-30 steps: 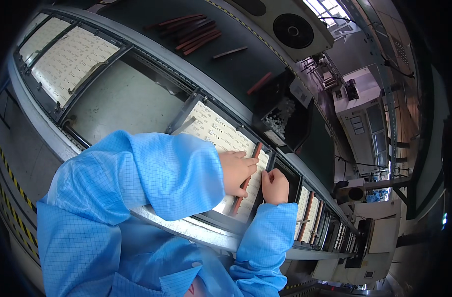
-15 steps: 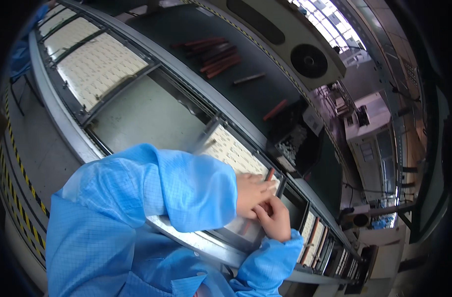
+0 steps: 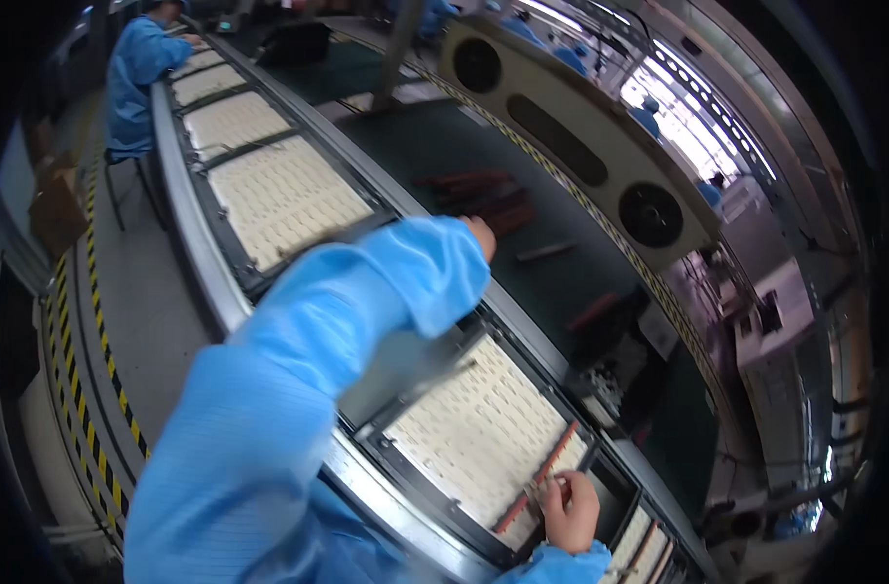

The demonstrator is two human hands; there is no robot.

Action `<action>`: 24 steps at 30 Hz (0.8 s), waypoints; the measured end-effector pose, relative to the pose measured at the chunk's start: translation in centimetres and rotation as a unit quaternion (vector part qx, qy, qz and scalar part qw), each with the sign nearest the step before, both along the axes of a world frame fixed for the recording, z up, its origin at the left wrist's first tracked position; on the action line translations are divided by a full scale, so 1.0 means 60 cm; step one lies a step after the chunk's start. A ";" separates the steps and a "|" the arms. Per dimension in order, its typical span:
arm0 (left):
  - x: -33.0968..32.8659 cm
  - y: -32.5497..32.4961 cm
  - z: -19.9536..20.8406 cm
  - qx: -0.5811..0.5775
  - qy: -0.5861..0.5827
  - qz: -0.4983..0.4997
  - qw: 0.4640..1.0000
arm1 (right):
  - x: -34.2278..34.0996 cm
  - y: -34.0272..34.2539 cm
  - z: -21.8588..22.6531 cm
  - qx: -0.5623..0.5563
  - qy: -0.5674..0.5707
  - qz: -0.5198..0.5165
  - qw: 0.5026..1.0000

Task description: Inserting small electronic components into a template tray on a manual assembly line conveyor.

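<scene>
The right hand (image 3: 569, 511) is held narrow, its thumb and fingers drawn together at the middle of a red strip (image 3: 564, 446); whether anything is pinched between them cannot be told. The strip is laid across a pale panel (image 3: 474, 428), near its right end. It looks light, straight and fairly stiff, and would probably be best gripped across its narrow sides, near the middle. The panel is seated in a dark frame (image 3: 367, 435); it is judged thin and flat, easily scuffed on its printed face, so its edges would be the safer hold.

The left hand (image 3: 481, 237) is stretched over the far rail, near a pile of loose strips (image 3: 496, 202); its fingers are hidden, so its grip cannot be told. The pile is blurred, and strips lying so close could catch on one another; a free end would be most easily taken. A grey bar (image 3: 546, 252) is seen beside it on the dark bench (image 3: 425, 131).
</scene>
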State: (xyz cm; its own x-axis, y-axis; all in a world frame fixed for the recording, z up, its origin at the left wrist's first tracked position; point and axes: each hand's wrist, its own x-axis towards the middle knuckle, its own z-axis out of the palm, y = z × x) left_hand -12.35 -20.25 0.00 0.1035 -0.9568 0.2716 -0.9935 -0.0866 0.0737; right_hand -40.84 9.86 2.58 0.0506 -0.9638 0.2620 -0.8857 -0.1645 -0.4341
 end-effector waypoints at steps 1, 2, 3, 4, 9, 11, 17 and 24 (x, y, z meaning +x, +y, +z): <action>-0.014 -0.011 -0.004 -0.023 0.011 -0.001 1.000 | -0.006 0.005 0.000 0.000 0.010 -0.012 1.000; -0.021 -0.022 -0.007 -0.027 0.017 -0.013 0.999 | -0.006 0.008 0.003 -0.002 0.005 -0.001 1.000; -0.030 -0.017 -0.005 -0.043 -0.016 -0.029 0.999 | -0.008 0.014 0.007 0.009 -0.004 -0.020 1.000; -0.034 -0.016 -0.002 -0.028 -0.029 -0.032 0.999 | -0.009 0.014 0.009 0.022 -0.013 -0.041 0.999; -0.028 -0.019 -0.001 -0.010 0.024 0.001 1.000 | -0.002 0.010 0.015 0.007 0.009 -0.033 0.999; -0.024 -0.019 -0.002 -0.081 0.046 0.018 0.995 | -0.001 0.008 0.016 0.004 0.005 -0.039 0.999; 0.049 0.089 0.077 -0.211 -0.196 -0.178 0.941 | -0.009 0.007 0.013 -0.058 0.020 -0.007 0.998; 0.121 0.362 0.139 -0.341 -0.102 -0.412 0.839 | 0.053 0.024 0.030 -0.129 0.026 -0.026 0.991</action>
